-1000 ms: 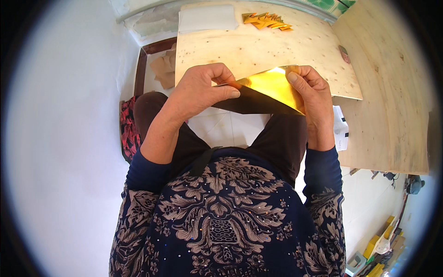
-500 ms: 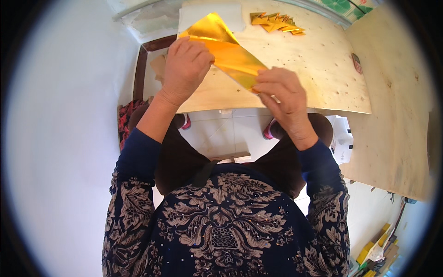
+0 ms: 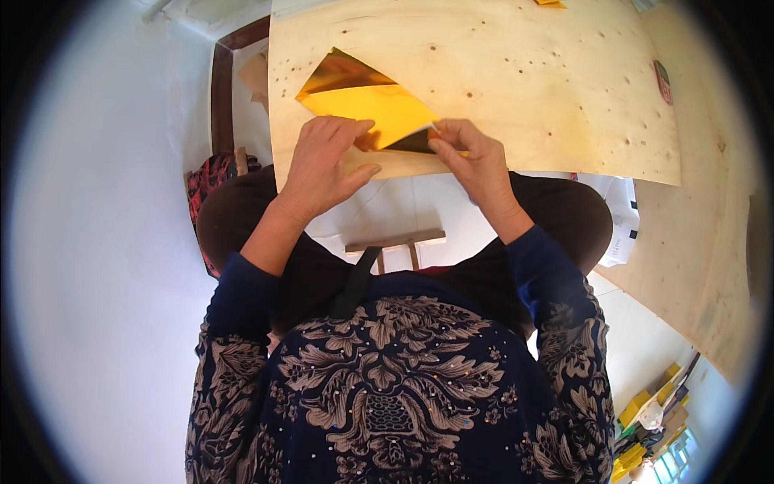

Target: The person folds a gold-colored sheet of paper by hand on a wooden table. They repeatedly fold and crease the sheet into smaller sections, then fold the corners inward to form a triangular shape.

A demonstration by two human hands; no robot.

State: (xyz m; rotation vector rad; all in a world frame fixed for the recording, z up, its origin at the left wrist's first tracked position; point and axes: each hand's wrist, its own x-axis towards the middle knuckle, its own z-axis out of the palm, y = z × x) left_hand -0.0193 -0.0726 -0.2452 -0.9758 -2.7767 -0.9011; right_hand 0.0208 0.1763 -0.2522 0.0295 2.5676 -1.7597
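Note:
A sheet of shiny gold foil paper (image 3: pixel 367 107) lies slantwise on the wooden tabletop near its front edge, with a darker folded flap at its far left end. My right hand (image 3: pixel 476 157) pinches the sheet's right corner between thumb and fingers, and that corner is lifted and turned over, showing a pale edge. At the near edge of the paper, the fingertips of my left hand (image 3: pixel 326 161) rest on the foil, its thumb held well apart. Part of the near edge is hidden behind the left fingers.
The pale plywood table (image 3: pixel 564 121) spreads out beyond the paper. At its right side lies a small dark red device (image 3: pixel 663 82). A bit of another gold piece (image 3: pixel 551 3) shows at the far edge. Below stands a wooden stool frame (image 3: pixel 395 240).
The gold paper has come down from mid-air onto the table. My left thumb has spread away from the sheet, while the right hand still pinches its corner. The view has shifted nearer.

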